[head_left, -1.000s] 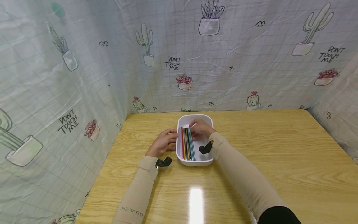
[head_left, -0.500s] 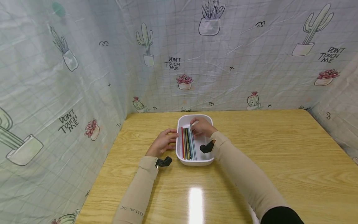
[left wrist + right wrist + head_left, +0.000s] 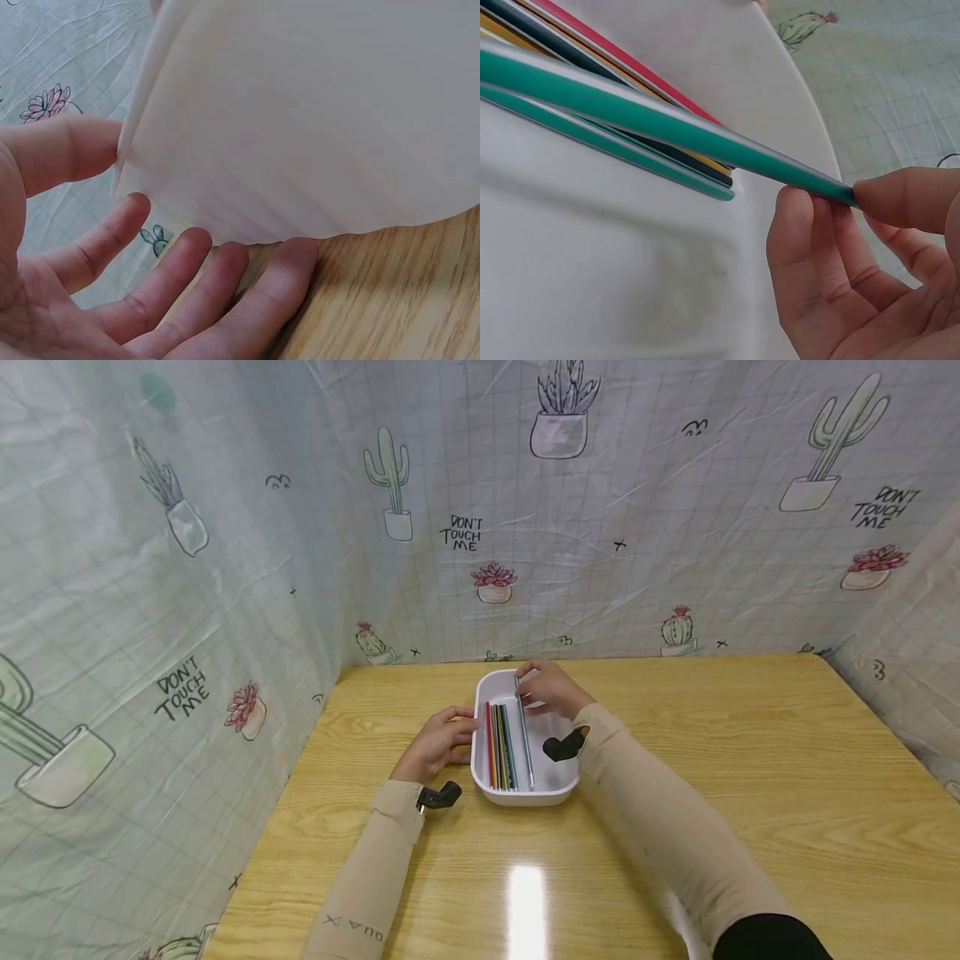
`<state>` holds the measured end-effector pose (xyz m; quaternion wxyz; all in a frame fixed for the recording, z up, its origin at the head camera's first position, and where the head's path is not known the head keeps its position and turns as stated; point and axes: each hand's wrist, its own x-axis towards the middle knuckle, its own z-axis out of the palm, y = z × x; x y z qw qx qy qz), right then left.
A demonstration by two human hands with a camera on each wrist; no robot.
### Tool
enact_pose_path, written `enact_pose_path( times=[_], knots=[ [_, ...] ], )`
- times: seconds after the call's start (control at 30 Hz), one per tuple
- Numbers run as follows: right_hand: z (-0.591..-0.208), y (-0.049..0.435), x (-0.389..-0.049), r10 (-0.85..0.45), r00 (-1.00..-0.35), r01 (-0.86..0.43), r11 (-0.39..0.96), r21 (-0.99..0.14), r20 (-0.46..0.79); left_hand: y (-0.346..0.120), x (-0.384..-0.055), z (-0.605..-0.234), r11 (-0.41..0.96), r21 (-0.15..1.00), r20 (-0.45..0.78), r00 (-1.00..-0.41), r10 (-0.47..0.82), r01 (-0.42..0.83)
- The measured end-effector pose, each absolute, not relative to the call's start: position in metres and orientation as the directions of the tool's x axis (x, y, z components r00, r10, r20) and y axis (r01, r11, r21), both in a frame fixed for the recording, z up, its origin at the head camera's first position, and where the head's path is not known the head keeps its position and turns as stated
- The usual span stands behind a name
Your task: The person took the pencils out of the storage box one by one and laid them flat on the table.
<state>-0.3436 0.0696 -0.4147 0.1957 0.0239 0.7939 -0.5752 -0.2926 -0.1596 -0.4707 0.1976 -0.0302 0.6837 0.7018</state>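
Teal pencil (image 3: 667, 131), right hand (image 3: 551, 687): thumb and fingertips pinch just 1 end, probably because so thin a shaft is easiest to manage by its tip, away from its neighbours; the end nearer the wearer slopes low into the tray, whether touching its floor I cannot tell.
Left hand (image 3: 437, 739): fingers fairly straight, grasping nothing, their tips against the tray's outer left side, seemingly to keep so light a container from sliding.
White tray (image 3: 536, 799): centre of the head view, long sides running away from the wearer, which puts 1 long side beside the left hand; its walls keep the pencils contained.
Bundle of pencils (image 3: 498, 747): red, yellow, dark and teal, side by side in the tray's left half; lying parallel likely helps single out 1 pencil. The held pencil sits to their right, apart from them.
Wrist cameras: 2 black units, the left (image 3: 440, 794) and the right (image 3: 564, 747), angled inward, presumably to watch the fingers.
Worktop (image 3: 712, 760): wood-grained, carrying the tray near its back edge.
Cactus-print sheet (image 3: 622, 577): hangs behind, across the upper frame, perhaps as a plain screen.
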Motion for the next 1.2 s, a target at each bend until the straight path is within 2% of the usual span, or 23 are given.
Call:
enact_pose_path(
  times=[0.37, 0.83, 1.2],
  knots=[
    [-0.406, 0.086, -0.347, -0.192, -0.933, 0.23, 0.336, -0.913, -0.305, -0.161, -0.291, -0.469, 0.012, 0.952, -0.3, -0.924, 0.237, -0.306],
    [-0.386, 0.123, -0.344, -0.214, -0.951, 0.166, 0.26, -0.951, -0.225, -0.16, -0.292, -0.468, 0.012, 0.952, -0.299, -0.926, 0.229, -0.305],
    [-0.375, 0.142, -0.341, -0.184, -0.96, 0.161, 0.262, -0.952, -0.213, -0.16, -0.292, -0.467, 0.015, 0.954, -0.296, -0.928, 0.227, -0.301]
  ],
)
